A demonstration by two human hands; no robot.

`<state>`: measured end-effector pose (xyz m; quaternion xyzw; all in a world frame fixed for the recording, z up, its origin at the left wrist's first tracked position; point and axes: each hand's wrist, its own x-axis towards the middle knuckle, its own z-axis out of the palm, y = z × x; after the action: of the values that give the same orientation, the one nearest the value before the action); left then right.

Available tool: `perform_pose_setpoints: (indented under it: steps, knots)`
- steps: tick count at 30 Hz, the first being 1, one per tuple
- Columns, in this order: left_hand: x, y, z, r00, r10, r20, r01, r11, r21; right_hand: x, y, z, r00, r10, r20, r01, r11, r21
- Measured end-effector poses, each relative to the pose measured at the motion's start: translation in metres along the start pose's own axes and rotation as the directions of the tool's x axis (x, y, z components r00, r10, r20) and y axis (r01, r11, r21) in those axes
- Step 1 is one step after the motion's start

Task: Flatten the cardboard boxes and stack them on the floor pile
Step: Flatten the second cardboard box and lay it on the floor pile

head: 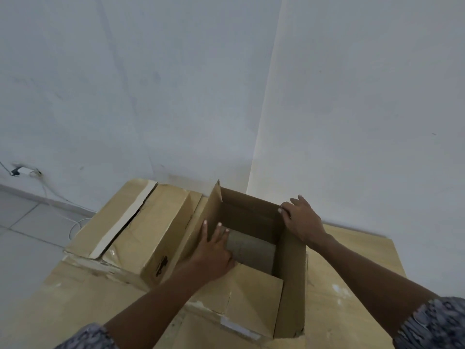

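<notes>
An open brown cardboard box stands in the middle of the view, its top flaps spread and its inside dark. My left hand lies flat with fingers apart against the box's left wall, reaching over its near edge. My right hand grips the far right corner of the box's rim. Left of it lies a second, closed box with torn pale tape along its top seam. Both rest on flattened cardboard sheets spread on the floor.
A white wall corner rises straight behind the boxes. At the far left a wall socket with a plug feeds a thin white cable that trails over the grey floor tiles.
</notes>
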<state>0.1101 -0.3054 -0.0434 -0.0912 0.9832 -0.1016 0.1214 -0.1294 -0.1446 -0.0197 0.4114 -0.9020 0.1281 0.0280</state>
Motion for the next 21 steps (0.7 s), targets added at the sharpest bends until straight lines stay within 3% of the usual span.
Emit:
perform_pose_setpoints:
  steps: [3, 8, 12, 15, 17, 20, 21]
  knots:
    - [-0.006, -0.002, -0.020, 0.998, -0.064, -0.017, 0.064, 0.998, -0.011, 0.000, 0.001, 0.000, 1.000, 0.007, 0.011, -0.006, 1.000, -0.008]
    - [-0.036, -0.012, -0.038, 0.948, -0.317, 0.024, 0.317, 0.937, -0.146, -0.003, -0.007, -0.005, 0.999, 0.036, 0.010, -0.036, 0.999, 0.020]
    - [-0.058, -0.017, -0.038, 0.849, -0.470, 0.243, 0.527, 0.714, -0.461, -0.006, -0.019, -0.009, 0.993, 0.121, 0.006, -0.121, 0.992, 0.023]
    - [-0.074, -0.023, -0.042, 0.813, -0.433, 0.390, 0.582, 0.568, -0.582, -0.007, -0.027, -0.010, 0.986, 0.161, 0.032, -0.162, 0.985, 0.055]
    - [-0.083, -0.029, -0.045, 0.845, -0.336, 0.416, 0.534, 0.523, -0.664, -0.010, -0.035, -0.013, 0.985, 0.170, 0.037, -0.173, 0.981, 0.093]
    - [-0.088, -0.029, -0.045, 0.899, -0.190, 0.394, 0.434, 0.272, -0.859, -0.015, -0.051, -0.018, 0.982, 0.179, 0.053, -0.185, 0.971, 0.154]
    - [-0.088, -0.027, -0.044, 0.916, -0.180, 0.358, 0.393, 0.232, -0.890, -0.018, -0.057, -0.019, 0.983, 0.173, 0.062, -0.181, 0.969, 0.166]
